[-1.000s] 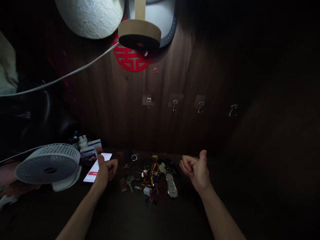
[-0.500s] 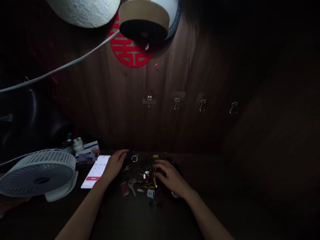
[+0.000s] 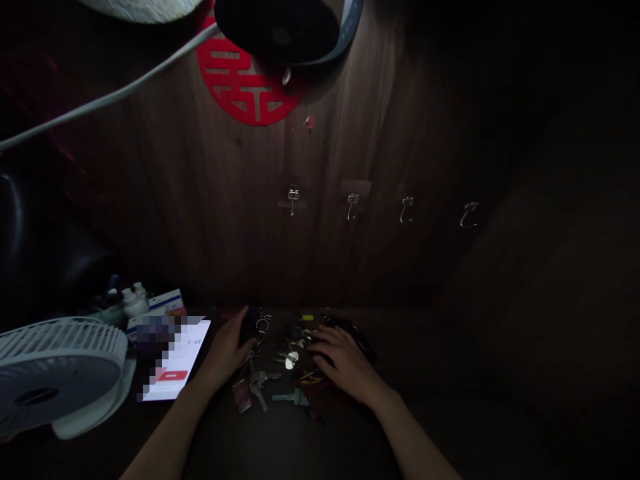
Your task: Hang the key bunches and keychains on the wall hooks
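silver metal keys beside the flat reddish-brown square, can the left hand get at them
Probably yes: the left hand is close by, just up and left of the silver metal keys in the picture, and nothing seems to lie over them; the flat reddish-brown square sits beside, not on top.

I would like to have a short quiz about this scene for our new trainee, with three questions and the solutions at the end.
1. How many metal hooks show in a row on the wall?

2. True or false: in the picture, the fan stands to the left of the phone.

3. Which things lie between the left hand and the right hand?
A) the fan
B) keys
C) the phone

Key: 1. Four; 2. True; 3. B
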Demonstrator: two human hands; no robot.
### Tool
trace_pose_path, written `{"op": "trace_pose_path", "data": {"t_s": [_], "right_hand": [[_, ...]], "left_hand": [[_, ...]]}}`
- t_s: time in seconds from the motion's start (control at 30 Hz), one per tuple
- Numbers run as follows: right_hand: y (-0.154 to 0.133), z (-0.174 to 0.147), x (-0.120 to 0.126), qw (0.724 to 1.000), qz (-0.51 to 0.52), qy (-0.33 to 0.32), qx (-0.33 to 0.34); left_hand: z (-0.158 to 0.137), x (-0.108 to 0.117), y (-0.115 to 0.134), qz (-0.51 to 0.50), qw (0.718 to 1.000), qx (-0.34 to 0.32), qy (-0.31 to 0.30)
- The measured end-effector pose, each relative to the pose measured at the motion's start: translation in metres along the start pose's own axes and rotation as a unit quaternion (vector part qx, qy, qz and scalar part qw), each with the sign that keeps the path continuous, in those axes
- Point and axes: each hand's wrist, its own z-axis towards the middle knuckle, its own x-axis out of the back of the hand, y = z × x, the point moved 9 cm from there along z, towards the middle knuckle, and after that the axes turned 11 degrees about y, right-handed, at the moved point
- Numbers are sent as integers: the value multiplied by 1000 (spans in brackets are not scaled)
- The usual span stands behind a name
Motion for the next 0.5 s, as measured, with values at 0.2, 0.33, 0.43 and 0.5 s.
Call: {"op": "trace_pose_path", "data": {"t_s": [0.2, 0.33, 0.43, 0.5], "right_hand": [[47, -3, 18, 996, -25, 54, -66], [73, -8, 33, 987, -55, 90, -124], [86, -11, 39, 979, -74, 108, -154], [90, -12, 40, 976, -83, 114, -165]], "left_hand": [[-11, -5, 39, 40, 991, -70, -103], [-18, -13, 60, 27, 986, -101, -130], [-19, -11, 68, 22, 986, -100, -132], [-18, -6, 64, 33, 988, -66, -133]]}}
